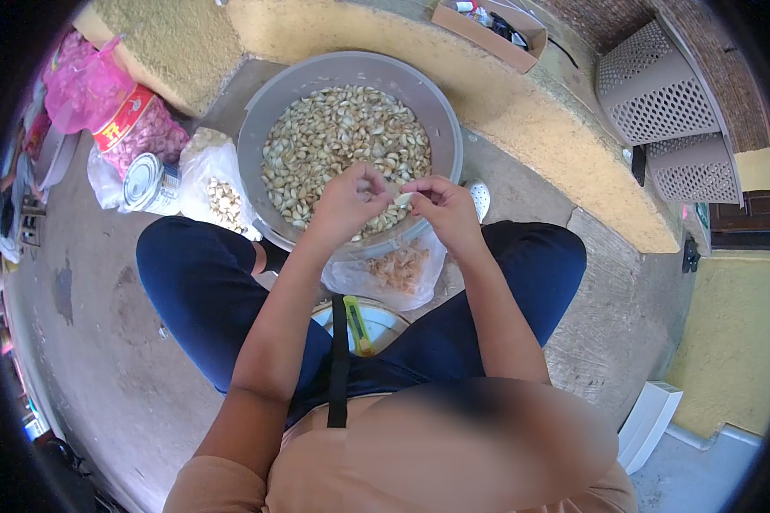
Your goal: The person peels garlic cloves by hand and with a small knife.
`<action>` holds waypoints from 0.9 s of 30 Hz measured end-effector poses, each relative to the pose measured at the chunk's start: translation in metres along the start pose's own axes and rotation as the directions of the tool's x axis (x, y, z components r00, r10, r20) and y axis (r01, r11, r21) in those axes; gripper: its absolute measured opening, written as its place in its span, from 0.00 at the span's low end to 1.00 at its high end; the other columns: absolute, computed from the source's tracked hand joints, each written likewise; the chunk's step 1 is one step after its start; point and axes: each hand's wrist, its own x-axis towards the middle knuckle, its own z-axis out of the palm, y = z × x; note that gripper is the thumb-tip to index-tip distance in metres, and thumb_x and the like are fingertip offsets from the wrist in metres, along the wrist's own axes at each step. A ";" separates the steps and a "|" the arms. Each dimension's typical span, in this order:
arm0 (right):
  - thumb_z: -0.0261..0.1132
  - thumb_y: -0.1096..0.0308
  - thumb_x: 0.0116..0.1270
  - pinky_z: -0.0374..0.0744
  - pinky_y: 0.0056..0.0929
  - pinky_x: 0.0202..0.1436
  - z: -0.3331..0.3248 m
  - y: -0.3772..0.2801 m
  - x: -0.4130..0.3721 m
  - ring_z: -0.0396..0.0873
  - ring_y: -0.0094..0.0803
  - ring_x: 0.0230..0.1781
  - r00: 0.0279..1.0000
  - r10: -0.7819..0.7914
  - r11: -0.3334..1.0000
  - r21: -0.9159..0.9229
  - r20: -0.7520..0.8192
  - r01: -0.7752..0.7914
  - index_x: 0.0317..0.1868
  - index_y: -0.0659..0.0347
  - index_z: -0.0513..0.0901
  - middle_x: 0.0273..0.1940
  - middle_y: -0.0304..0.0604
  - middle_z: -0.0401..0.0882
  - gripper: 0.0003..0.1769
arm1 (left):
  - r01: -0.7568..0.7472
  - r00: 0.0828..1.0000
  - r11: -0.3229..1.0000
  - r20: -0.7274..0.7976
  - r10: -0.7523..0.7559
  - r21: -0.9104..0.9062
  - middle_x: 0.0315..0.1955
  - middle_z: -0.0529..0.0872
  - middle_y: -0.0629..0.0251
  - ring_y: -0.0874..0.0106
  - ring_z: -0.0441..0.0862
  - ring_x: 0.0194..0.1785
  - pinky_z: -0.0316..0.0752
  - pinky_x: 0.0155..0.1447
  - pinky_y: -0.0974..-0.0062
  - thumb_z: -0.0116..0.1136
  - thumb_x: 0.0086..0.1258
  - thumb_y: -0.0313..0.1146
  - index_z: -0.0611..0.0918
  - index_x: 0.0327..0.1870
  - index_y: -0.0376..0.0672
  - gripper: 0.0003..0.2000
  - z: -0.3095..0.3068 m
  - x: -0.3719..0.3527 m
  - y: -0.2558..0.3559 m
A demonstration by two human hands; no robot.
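Over a large grey round tub [265, 94] filled with garlic cloves [342, 128], my two hands meet close together. My right hand [447, 211] pinches a pale garlic clove [403, 199] between thumb and fingertips. Just left of that clove, my left hand [347, 203] has its fingers curled and thumb bent in; what its fingertips hold is too small to make out. Below the tub's near rim, between my knees, lies a clear plastic bag [351, 278] with brownish peelings [402, 267] on it.
At left stand a pink mesh sack [145, 132], a metal can [148, 184] and a white bag with pale cloves [224, 203]. A green-handled cutter [357, 323] lies on a white lid [389, 321] before me. A low yellow wall [530, 141] curves behind the tub, carrying a cardboard box [488, 38].
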 end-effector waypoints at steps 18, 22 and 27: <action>0.58 0.76 0.55 0.72 0.17 0.37 0.001 -0.008 -0.005 0.74 0.21 0.33 0.994 -0.106 0.992 -0.072 -0.010 0.105 0.37 0.65 0.79 0.35 0.39 0.74 0.08 | 0.075 0.992 0.995 0.094 -0.080 0.060 0.25 0.82 0.64 0.77 0.77 0.31 0.71 0.39 0.77 0.59 0.55 0.33 0.81 0.32 0.37 0.09 -0.001 -0.007 0.014; 0.57 0.78 0.56 0.70 0.16 0.40 -0.002 -0.012 -0.007 0.73 0.21 0.36 0.996 -0.075 0.989 -0.123 0.044 0.080 0.38 0.65 0.79 0.37 0.37 0.73 0.09 | 0.147 0.980 0.988 0.129 -0.151 0.040 0.25 0.82 0.64 0.77 0.76 0.30 0.71 0.39 0.77 0.59 0.56 0.34 0.81 0.32 0.37 0.09 -0.003 -0.010 0.022; 0.57 0.78 0.56 0.70 0.16 0.40 -0.004 -0.015 -0.009 0.73 0.21 0.36 0.995 -0.073 0.983 -0.164 0.073 0.084 0.38 0.66 0.79 0.37 0.38 0.73 0.09 | 0.130 0.977 0.987 0.155 -0.144 0.099 0.25 0.81 0.64 0.77 0.75 0.30 0.70 0.39 0.77 0.57 0.58 0.33 0.80 0.31 0.36 0.09 0.001 -0.010 0.023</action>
